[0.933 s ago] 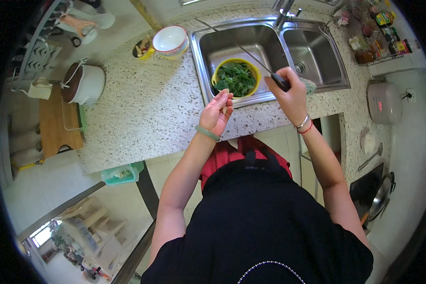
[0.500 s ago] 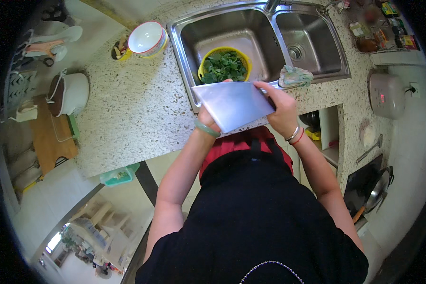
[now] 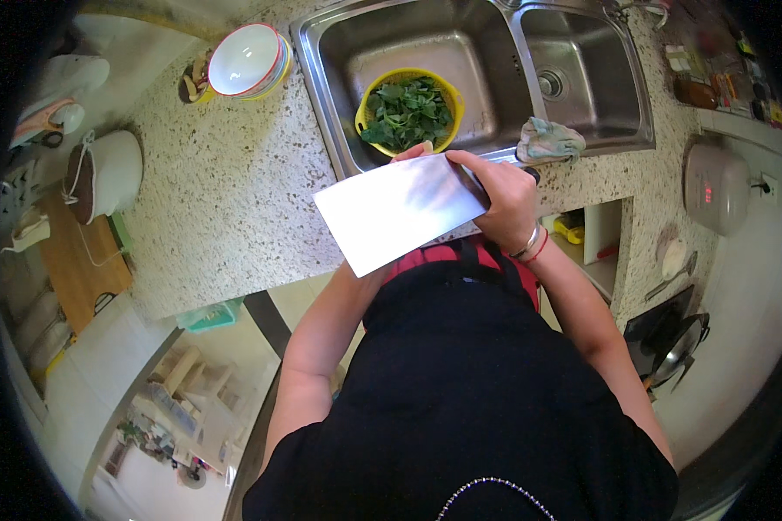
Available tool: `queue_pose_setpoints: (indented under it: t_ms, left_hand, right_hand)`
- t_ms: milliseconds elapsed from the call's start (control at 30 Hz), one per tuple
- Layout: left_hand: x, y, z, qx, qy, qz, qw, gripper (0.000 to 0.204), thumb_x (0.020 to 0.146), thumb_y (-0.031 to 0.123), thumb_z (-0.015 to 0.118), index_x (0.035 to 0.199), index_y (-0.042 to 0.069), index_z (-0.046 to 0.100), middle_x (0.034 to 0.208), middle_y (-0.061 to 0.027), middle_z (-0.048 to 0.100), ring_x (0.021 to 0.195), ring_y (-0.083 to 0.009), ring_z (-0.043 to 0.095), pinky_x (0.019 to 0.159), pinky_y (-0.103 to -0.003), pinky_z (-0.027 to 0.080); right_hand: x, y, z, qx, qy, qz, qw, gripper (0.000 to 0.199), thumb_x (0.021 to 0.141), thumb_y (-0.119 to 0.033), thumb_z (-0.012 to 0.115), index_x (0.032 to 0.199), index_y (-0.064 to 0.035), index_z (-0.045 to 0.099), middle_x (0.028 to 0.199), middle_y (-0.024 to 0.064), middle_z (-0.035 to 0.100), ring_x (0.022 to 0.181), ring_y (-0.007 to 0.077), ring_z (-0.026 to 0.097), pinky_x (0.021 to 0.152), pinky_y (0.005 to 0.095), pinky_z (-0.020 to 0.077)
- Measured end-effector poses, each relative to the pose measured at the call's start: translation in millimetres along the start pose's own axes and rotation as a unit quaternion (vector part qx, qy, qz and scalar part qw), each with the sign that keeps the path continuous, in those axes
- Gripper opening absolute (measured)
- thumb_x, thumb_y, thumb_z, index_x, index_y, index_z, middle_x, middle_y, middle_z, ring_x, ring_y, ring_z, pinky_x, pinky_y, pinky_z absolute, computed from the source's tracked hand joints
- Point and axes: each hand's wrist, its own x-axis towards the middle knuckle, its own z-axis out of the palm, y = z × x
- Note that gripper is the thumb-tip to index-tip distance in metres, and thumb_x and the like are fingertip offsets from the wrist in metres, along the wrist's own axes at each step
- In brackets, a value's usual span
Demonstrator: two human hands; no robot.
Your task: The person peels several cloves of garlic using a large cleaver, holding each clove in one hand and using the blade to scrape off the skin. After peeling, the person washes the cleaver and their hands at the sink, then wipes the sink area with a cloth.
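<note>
Both hands (image 3: 502, 198) closed around cleaver (image 3: 400, 211).

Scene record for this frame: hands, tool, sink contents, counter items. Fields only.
right hand: grips cleaver handle
cleaver: broad blade flat toward camera, over counter edge
left hand: mostly hidden behind blade, fingertips show above it
left sink basin: yellow colander of leafy greens
sink rim: crumpled cloth
counter: stacked bowls

Right hand (image 3: 504, 204) fisted around the cleaver (image 3: 400, 211) handle, wrist bent, left hand mostly hidden behind the cleaver blade, fingertips (image 3: 415, 151) peeking above it
</note>
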Motion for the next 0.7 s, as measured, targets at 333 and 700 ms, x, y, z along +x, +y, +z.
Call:
queue_pose_setpoints:
  t_ms: [333,700]
  left_hand:
    - [24.7,-10.2,-2.2,0.003,-0.096,0.074,0.993,0.062,0.09,0.041,0.057,0.136,0.002,0.041,0.132,-0.0121,0.05,0.119,-0.0202,0.052,0.101,-0.034,0.043]
    - [43.3,-6.9,-9.1,0.029,-0.068,0.041,0.996,0.053,0.094,0.038,0.05,0.135,0.005,0.043,0.131,-0.0107,0.051,0.117,-0.019,0.053,0.101,-0.034,0.043]
  right_hand:
    - [29.0,28.0,-6.8,0.026,-0.015,-0.024,0.999,0.044,0.064,-0.008,0.07,0.107,-0.0104,0.063,0.075,0.006,0.066,0.062,0.021,0.063,0.056,0.0325,0.0454]
    - [36.3,47.2,2.1,0.044,-0.025,0.0,0.999,0.051,0.061,-0.013,0.073,0.111,-0.0109,0.063,0.077,0.0066,0.066,0.059,0.021,0.061,0.056,0.0327,0.0469]
